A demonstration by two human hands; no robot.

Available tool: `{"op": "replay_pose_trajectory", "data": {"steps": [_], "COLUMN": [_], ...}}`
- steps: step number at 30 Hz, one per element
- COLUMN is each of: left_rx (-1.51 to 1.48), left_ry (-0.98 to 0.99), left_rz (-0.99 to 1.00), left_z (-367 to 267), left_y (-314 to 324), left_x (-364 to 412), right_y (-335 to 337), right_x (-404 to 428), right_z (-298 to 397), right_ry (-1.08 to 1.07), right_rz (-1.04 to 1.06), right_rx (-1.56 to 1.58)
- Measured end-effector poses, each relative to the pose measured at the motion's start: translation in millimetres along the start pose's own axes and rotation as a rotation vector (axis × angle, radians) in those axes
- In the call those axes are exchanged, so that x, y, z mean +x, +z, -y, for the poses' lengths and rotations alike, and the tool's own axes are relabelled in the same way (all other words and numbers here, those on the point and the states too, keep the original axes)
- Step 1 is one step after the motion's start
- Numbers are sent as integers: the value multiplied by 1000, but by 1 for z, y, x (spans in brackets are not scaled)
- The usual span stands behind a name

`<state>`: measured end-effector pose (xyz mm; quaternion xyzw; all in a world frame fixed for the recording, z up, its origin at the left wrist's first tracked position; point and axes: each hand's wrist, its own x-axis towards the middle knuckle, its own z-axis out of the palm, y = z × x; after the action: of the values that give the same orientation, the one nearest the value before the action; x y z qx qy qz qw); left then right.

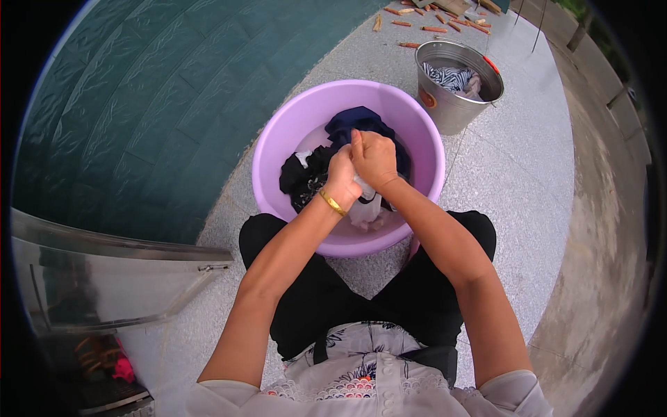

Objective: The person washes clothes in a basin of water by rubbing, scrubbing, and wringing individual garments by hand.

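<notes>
A round purple plastic basin (268, 172) stands on the floor before my knees, with wet clothes in shallow water. My left hand (343, 174), a gold bangle at its wrist, and my right hand (375, 158) meet above the basin, both closed on a thin white cloth (365, 211) that hangs down toward the water. Beyond my hands lies a dark blue garment (359, 119). To the left of them is a black garment (307, 177) with a white patterned part.
A metal bucket (453, 117) holding striped and pale cloth in water stands beyond the basin at right. Corn cobs (434, 29) lie scattered behind it. A dark green tiled wall (156, 114) rises at left, near a metal door (130, 281). The raised floor ends at right.
</notes>
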<state>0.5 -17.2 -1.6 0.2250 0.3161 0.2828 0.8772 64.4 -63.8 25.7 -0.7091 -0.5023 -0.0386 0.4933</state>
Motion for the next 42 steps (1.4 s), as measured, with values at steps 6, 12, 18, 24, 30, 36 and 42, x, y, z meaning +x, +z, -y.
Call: {"op": "replay_pose_trajectory", "data": {"steps": [6, 12, 18, 24, 30, 36, 42], "left_rx": [-9, -59, 802, 1167, 586, 322, 210], "left_ry": [-11, 62, 172, 345, 122, 198, 290], "left_rz": [161, -58, 436, 336, 199, 372, 394], "left_z": [-6, -16, -75, -43, -63, -100, -110], "left_y": [-14, 9, 24, 10, 23, 15, 11], "left_x": [1, -17, -45, -24, -29, -47, -47], "right_y": [5, 5, -15, -26, -22, -8, -7], "right_x": [-9, -11, 33, 32, 44, -10, -11], "right_z": [6, 15, -34, 18, -73, -113, -106], "right_ry": [49, -155, 375, 266, 298, 987, 973], "right_rz": [13, -7, -59, 529, 41, 787, 960], "right_rx": [-17, 18, 81, 912, 238, 329, 706]}}
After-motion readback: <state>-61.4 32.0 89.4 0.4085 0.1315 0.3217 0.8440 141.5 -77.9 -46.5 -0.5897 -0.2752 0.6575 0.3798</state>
